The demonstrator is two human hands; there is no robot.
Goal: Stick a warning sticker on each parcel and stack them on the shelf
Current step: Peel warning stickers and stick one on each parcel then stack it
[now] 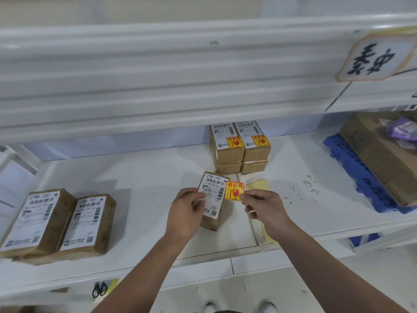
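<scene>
Sticker time: pinching warning sticker [234, 191] in right hand [264, 206], holding it at right edge of parcel [213, 193], gripping parcel's left side with left hand [185, 211].

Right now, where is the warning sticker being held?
The warning sticker is near the centre of the head view, pinched by the right hand at the right edge of the parcel the left hand holds, in front of the stacked parcels.

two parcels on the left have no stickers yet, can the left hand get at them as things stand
Probably, once freed: the left hand now holds the middle parcel, but bare shelf lies between it and the two unstickered parcels.
</scene>
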